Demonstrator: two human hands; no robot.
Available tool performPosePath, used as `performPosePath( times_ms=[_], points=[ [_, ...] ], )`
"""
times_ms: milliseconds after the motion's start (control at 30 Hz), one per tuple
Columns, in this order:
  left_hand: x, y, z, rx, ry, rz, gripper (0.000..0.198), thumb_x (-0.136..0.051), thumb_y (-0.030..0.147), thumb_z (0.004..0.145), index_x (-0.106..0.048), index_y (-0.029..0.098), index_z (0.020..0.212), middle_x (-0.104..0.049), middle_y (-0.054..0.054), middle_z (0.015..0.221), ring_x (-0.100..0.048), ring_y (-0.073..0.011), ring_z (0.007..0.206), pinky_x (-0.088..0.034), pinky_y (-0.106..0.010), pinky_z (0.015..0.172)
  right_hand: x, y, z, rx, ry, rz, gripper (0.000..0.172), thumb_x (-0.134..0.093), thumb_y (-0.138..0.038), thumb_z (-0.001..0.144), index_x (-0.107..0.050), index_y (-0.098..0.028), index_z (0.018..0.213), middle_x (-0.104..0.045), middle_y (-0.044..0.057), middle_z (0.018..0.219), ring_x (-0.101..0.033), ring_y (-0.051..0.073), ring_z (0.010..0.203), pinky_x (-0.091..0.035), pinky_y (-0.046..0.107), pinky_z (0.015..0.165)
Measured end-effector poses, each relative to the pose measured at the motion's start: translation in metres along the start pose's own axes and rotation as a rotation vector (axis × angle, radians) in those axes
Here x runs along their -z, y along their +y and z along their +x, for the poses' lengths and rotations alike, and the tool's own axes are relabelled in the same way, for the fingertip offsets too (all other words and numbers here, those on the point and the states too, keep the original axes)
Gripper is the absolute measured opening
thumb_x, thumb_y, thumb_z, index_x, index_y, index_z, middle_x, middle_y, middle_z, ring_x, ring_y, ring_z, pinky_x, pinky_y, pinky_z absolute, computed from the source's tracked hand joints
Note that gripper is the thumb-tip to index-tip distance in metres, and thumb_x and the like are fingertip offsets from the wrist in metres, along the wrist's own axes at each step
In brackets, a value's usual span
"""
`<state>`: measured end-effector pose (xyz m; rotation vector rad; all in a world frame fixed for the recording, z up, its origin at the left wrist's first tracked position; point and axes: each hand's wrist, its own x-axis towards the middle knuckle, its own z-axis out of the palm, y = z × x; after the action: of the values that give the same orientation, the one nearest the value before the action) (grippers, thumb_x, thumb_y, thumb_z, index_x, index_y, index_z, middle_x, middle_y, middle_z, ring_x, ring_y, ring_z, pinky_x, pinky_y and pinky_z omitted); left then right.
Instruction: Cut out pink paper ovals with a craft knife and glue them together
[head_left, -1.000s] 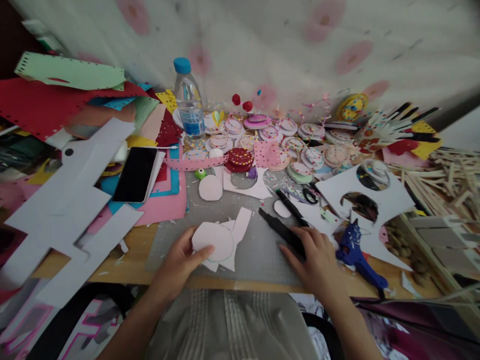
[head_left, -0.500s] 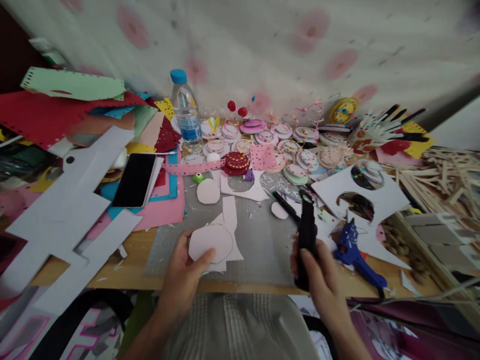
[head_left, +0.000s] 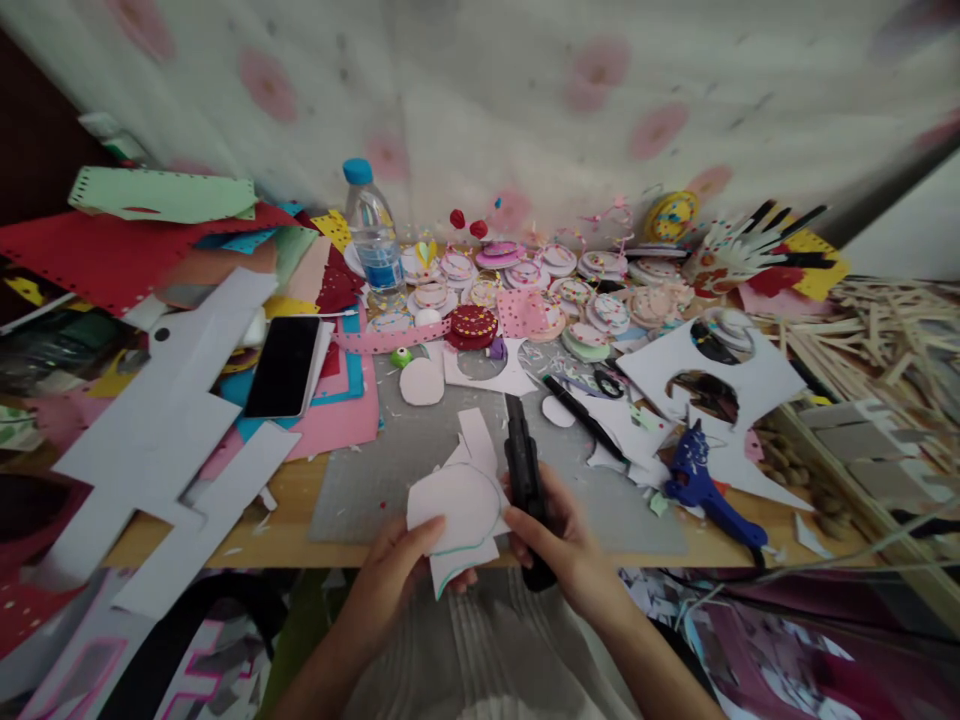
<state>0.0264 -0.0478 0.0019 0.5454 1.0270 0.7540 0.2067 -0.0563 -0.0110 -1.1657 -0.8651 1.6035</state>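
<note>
My left hand (head_left: 409, 550) pinches a white rounded piece of card (head_left: 454, 505), thumb on top, over the near edge of the grey cutting mat (head_left: 352, 490). Pencil and green lines run along the card, and a strip of white scrap sticks out behind it. My right hand (head_left: 559, 535) grips a black utility knife (head_left: 525, 460), its tip pointing away from me. The right thumb reaches the card's right edge. Farther back on the mat lie another white disc (head_left: 421, 382) and a white sheet with a round hole (head_left: 517, 372).
A blue glue gun (head_left: 709, 490) and a black pen (head_left: 585, 418) lie right. At left are a phone (head_left: 283, 366) and white cut card (head_left: 150, 410). A water bottle (head_left: 373, 235) stands behind, beside several decorated paper discs (head_left: 472, 325). Wooden sticks (head_left: 870, 340) heap at far right.
My right hand has brought the knife leftward, up to the card. My left hand has shifted right with the card, which is turned a little and shows a green-lined lower edge.
</note>
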Motion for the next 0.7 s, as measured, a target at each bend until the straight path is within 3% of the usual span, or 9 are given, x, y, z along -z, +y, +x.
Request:
performPosePath(
  times_ms=[133, 367, 533, 600, 700],
  points=[
    [0.002, 0.001, -0.009, -0.018, 0.024, 0.043, 0.035, -0.071, 0.043, 0.071, -0.067, 0.01, 0.063, -0.064, -0.007, 0.05, -0.056, -0.0146, 0.046, -0.043, -0.024, 0.048, -0.003, -0.002, -0.002, 0.042, -0.079, -0.054, 0.027, -0.068, -0.039, 0.086, -0.054, -0.024, 0.104, -0.046, -0.004, 0.082, -0.041, 0.006, 0.052, -0.034, 0.018, 0.043],
    [0.001, -0.001, -0.015, -0.073, -0.025, 0.111, 0.037, -0.074, 0.048, 0.067, -0.066, 0.013, 0.06, -0.06, -0.002, 0.045, -0.05, -0.0121, 0.042, -0.038, -0.023, 0.043, -0.007, -0.009, -0.015, 0.099, -0.072, -0.035, 0.027, -0.069, -0.039, 0.085, -0.055, -0.023, 0.102, -0.045, -0.006, 0.073, -0.041, 0.004, 0.048, -0.032, 0.017, 0.042],
    [0.004, 0.001, -0.017, -0.076, -0.004, 0.053, 0.032, -0.078, 0.042, 0.063, -0.069, 0.014, 0.077, -0.065, -0.001, 0.059, -0.056, -0.0142, 0.052, -0.042, -0.023, 0.049, 0.002, -0.014, -0.017, 0.079, -0.11, -0.055, 0.03, -0.071, -0.038, 0.083, -0.056, -0.023, 0.104, -0.049, -0.005, 0.075, -0.041, 0.004, 0.047, -0.032, 0.017, 0.041],
    [0.004, 0.005, -0.015, -0.06, 0.008, 0.05, 0.035, -0.08, 0.042, 0.059, -0.067, 0.013, 0.074, -0.063, -0.001, 0.058, -0.055, -0.0141, 0.051, -0.041, -0.023, 0.047, 0.004, -0.018, -0.015, 0.071, -0.139, -0.079, 0.031, -0.071, -0.039, 0.082, -0.056, -0.022, 0.104, -0.05, -0.005, 0.074, -0.042, 0.004, 0.046, -0.032, 0.018, 0.041],
    [0.001, 0.011, -0.009, -0.092, 0.058, 0.066, 0.039, -0.08, 0.047, 0.058, -0.062, 0.013, 0.063, -0.057, 0.0, 0.051, -0.049, -0.0115, 0.045, -0.036, -0.022, 0.043, 0.004, -0.021, -0.009, 0.12, -0.041, -0.075, 0.03, -0.069, -0.041, 0.084, -0.055, -0.021, 0.101, -0.051, -0.005, 0.069, -0.043, 0.006, 0.047, -0.035, 0.018, 0.043]
  ],
)
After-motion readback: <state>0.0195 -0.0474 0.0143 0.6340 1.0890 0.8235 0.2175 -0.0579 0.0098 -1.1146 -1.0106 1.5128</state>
